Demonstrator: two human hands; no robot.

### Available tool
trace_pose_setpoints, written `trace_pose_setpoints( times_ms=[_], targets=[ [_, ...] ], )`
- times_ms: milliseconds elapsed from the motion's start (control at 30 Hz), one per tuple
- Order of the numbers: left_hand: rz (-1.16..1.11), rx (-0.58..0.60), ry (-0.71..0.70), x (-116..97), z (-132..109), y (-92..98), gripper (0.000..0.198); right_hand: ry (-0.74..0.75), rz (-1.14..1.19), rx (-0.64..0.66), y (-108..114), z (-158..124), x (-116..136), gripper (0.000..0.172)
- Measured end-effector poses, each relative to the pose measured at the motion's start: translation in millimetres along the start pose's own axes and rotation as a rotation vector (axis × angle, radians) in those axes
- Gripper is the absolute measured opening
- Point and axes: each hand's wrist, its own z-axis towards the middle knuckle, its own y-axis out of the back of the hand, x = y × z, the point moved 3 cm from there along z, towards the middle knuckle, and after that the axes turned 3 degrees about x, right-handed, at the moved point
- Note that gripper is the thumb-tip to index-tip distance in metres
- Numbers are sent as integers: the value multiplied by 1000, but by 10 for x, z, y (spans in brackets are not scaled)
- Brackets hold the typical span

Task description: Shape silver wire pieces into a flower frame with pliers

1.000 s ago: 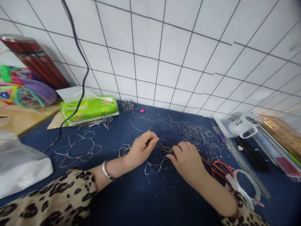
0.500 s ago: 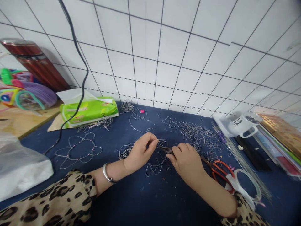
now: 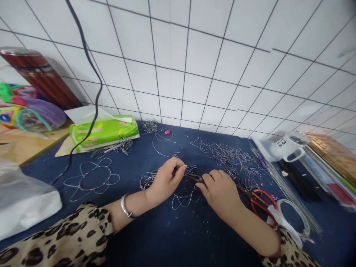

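At the centre of the view, my left hand is pinched closed on a thin wire whose end is too small to make out. My right hand is wrapped round small dark pliers, their jaws pointing left to my left fingertips. Below and between the hands lies a looped wire shape with beads. A coil of wire sits partly hidden behind my left hand. A flower-like wire ring with pink beads lies on the blue cloth to the left.
Tangled wire lies behind my right hand. Red-handled scissors, a clear ring and a white mug are at right. At left are a green tissue pack, a plastic bag, a red flask and a hanging black cable.
The view has shifted very slightly. Both hands keep nearly the same place and hold, while the pliers' jaws show a little more clearly between them.
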Motion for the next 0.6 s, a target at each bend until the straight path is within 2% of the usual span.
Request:
trace_pose_setpoints(
  times_ms=[600],
  targets=[
    [25,-9,-17,-23,-7,1,13,0,75,42,-29,-9,-18,29]
  ],
)
